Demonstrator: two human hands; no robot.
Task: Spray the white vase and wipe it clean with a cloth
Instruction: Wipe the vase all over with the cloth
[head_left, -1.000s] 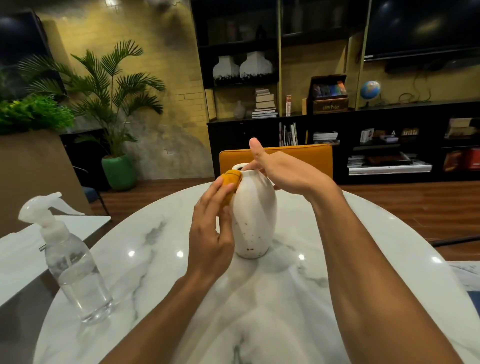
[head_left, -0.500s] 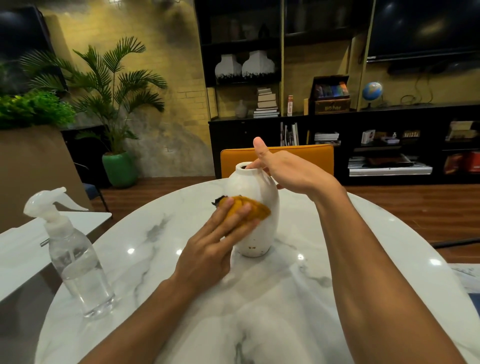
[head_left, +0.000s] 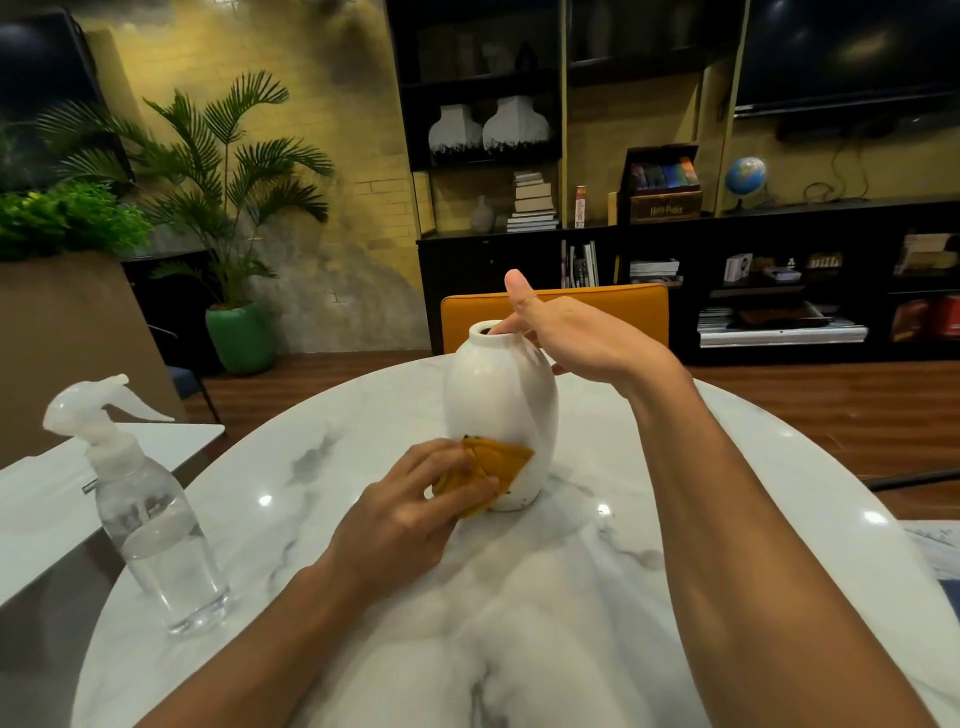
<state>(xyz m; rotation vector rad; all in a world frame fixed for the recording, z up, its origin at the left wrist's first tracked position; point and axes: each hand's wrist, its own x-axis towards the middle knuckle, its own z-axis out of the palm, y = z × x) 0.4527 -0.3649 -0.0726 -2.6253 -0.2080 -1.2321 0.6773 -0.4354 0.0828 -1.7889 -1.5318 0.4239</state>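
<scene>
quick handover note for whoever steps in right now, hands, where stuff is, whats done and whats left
Left hand: grip shut on the orange cloth, pressed against the lower front of the white vase.
Right hand: steadies the vase at its mouth, a fingertip on the rim, thumb raised.
Vase: upright on the marble table.
Spray bottle: upright at the table's left edge, untouched.
Done: wiping is under way; whether it was sprayed cannot be told.
Left: probably wipe the base and far side.

"Harry Potter" is printed on the dark box on the shelf.
</scene>
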